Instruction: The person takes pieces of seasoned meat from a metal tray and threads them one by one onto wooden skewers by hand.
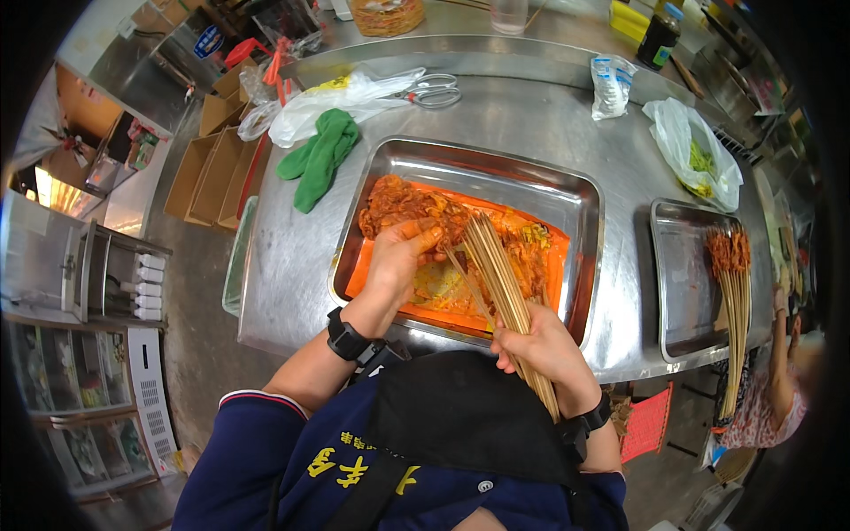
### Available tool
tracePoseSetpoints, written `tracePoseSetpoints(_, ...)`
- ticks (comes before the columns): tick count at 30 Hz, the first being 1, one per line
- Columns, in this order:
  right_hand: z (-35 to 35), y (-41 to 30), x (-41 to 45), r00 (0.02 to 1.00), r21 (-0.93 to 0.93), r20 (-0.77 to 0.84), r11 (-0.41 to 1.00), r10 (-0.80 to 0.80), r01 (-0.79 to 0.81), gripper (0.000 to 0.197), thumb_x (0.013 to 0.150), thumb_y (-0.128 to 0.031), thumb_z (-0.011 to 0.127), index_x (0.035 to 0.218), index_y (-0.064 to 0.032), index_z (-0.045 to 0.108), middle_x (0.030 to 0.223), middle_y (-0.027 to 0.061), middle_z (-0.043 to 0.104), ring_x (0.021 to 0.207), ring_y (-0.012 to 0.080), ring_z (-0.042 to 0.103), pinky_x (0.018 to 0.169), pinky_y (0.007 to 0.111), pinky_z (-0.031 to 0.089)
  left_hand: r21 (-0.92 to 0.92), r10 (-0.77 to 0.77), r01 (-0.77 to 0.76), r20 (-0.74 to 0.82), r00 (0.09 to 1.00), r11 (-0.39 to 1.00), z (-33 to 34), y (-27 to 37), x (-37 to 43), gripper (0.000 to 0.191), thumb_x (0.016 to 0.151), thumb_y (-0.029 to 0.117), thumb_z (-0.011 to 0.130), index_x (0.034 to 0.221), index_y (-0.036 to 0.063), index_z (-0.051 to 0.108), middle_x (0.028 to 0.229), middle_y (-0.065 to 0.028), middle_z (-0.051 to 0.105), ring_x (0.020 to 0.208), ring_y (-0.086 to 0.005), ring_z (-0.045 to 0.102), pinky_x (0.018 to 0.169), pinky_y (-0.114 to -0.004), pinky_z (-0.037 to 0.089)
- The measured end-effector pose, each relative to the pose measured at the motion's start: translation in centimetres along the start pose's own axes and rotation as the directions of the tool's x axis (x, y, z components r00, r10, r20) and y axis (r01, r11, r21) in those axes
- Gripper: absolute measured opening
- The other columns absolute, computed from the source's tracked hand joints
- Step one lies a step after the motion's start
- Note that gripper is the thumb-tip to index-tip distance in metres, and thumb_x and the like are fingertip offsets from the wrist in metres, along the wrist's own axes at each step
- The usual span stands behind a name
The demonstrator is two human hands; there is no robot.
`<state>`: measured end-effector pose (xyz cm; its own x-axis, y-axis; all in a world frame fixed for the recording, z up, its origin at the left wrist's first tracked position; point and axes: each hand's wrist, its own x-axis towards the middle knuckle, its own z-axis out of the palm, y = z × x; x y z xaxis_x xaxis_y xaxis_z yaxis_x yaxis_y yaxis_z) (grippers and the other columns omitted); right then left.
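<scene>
My right hand [541, 345] is closed around a thick bundle of bamboo skewers [498, 272], their upper ends leaning over a steel tray. One skewer stands apart from the bundle, its tip at the fingers of my left hand [402, 255]. Those fingers pinch a piece of red marinated meat at the edge of a heap [412, 206]. The heap and more sauce-coated pieces lie on an orange sheet [561, 255] inside the steel tray [591, 199]. Yellowish oily liquid pools at the sheet's middle.
A second steel tray [687, 345] at right holds loaded skewers [734, 305]. Green gloves [322, 156], scissors [435, 91] and plastic bags [319, 109] lie behind left; a white packet [611, 86] and a bag of greens [697, 156] lie behind right. Another person [773, 405] is at far right.
</scene>
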<state>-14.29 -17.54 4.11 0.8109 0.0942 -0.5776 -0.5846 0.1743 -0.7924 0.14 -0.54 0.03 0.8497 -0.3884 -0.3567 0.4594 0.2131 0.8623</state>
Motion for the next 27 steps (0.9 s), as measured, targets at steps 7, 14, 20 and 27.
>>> tracePoseSetpoints(7,0.0,0.1,0.1,0.999,-0.019,-0.030,1.000,-0.018,0.017,0.014,0.077,-0.002,0.052,0.090,0.0042,0.049,0.070,0.0111,0.057,0.054,0.0134,0.057,0.046,0.024,0.047,0.004,0.062,-0.062,0.008,0.998,0.998,0.1,0.3,-0.4,0.013,0.083,0.008,0.058,0.093,-0.0002,0.062,0.085,-0.0068,0.064,0.072,-0.0137,0.059,0.062,-0.024,0.047)
tracePoseSetpoints(14,-0.1,0.2,0.1,0.997,-0.015,-0.069,1.000,-0.020,0.019,0.016,0.076,-0.002,0.052,0.090,0.0051,0.049,0.070,0.0121,0.058,0.054,0.0138,0.058,0.046,0.024,0.047,-0.075,-0.041,0.046,0.062,0.997,0.996,1.0,1.0,-1.3,0.017,0.083,0.009,0.059,0.096,-0.0015,0.061,0.089,-0.0075,0.063,0.073,-0.0152,0.061,0.069,-0.025,0.050)
tracePoseSetpoints(20,-0.1,0.1,0.2,0.996,-0.022,-0.084,0.999,-0.030,0.029,0.016,0.076,-0.001,0.052,0.090,0.0049,0.049,0.070,0.0119,0.058,0.053,0.0136,0.057,0.045,0.024,0.047,0.025,-0.134,0.132,0.122,0.983,0.991,0.6,0.3,-1.4,0.017,0.084,0.008,0.057,0.098,-0.0015,0.060,0.096,-0.0090,0.063,0.086,-0.0183,0.061,0.077,-0.032,0.052)
tracePoseSetpoints(27,-0.2,0.2,0.1,0.995,0.012,-0.078,0.998,-0.055,0.056,0.016,0.077,-0.001,0.051,0.091,0.0045,0.048,0.071,0.0115,0.057,0.052,0.0130,0.056,0.045,0.024,0.046,0.019,-0.115,0.114,0.132,0.984,0.993,1.3,-0.9,-1.3,0.019,0.084,0.012,0.060,0.098,0.0004,0.061,0.091,-0.0051,0.063,0.076,-0.0137,0.059,0.069,-0.026,0.050)
